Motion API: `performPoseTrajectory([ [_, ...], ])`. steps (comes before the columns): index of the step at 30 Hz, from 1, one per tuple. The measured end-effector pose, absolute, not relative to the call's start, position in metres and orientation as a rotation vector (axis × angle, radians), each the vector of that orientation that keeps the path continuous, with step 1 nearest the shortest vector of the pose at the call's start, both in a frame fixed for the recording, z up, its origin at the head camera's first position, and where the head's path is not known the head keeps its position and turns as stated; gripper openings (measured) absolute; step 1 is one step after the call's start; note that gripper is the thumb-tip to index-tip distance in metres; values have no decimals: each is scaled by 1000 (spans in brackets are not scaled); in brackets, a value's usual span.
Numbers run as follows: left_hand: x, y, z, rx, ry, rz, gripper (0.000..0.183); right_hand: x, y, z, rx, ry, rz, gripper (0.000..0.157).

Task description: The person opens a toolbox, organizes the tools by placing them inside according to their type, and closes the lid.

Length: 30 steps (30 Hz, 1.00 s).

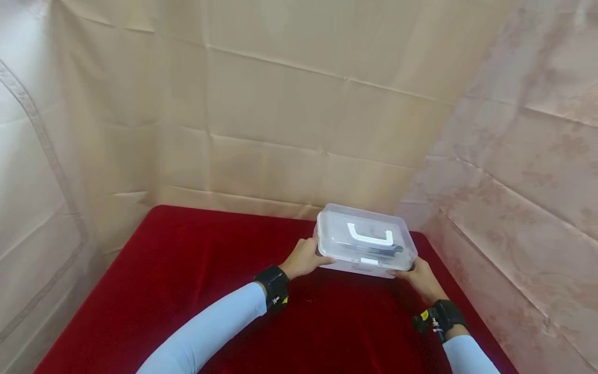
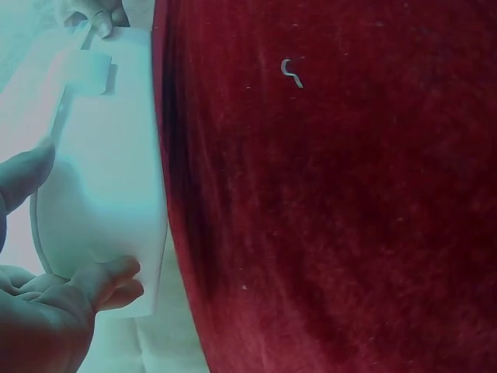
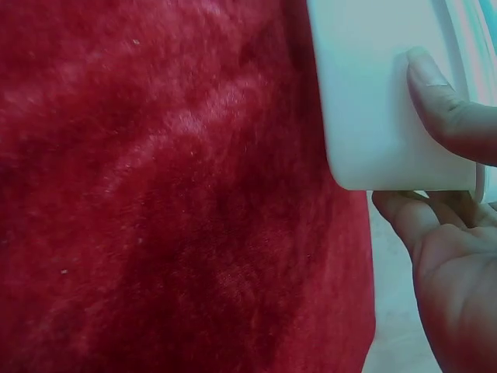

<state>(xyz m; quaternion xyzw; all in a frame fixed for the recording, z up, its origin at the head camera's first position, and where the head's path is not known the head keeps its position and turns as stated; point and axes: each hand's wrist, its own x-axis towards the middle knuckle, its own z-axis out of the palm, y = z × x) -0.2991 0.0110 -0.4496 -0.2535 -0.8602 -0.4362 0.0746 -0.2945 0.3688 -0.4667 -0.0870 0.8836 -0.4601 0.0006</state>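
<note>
A translucent plastic storage box [image 1: 345,234] with a white carry handle [image 1: 370,236] is at the far right of the red-covered table. Its lid is on, and a white latch [image 1: 369,261] faces me. Something dark shows dimly through the lid. My left hand [image 1: 302,257] grips the left end, thumb along the front wall. At the opposite end, my right hand [image 1: 422,280] holds the box between thumb and fingers. The right wrist view shows that thumb [image 3: 443,109] on the white wall, with the fingers round the end. Whether the base touches the cloth, I cannot tell.
Red plush cloth [image 1: 196,270] covers the table. A small pale hook-shaped mark or piece [image 2: 292,73] is on the cloth in the left wrist view. Beige curtain [image 1: 280,104] hangs behind the table, and a flower-patterned curtain [image 1: 523,208] runs along its right side.
</note>
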Motion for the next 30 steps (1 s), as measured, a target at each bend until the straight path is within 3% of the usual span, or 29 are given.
performPoseTrajectory([
  [6, -296, 13, -456, -738, -2602, -1278, 68, -296, 370, -472, -249, 2744, -1435, 83],
  [16, -293, 13, -467, -635, -2683, -1366, 55, -295, 372, -473, -252, 2733, -1398, 88],
  [21, -297, 4, -479, -669, -2674, -1390, 59, -296, 365, -477, -240, 2747, -1329, 90],
  [27, -308, -33, -472, -657, -2794, -1267, 65, -298, 357, -464, -215, 2887, -1011, 64],
  [30, -316, -63, -463, -544, -2846, -1156, 66, -300, 356, -451, -51, 3076, -970, 56],
])
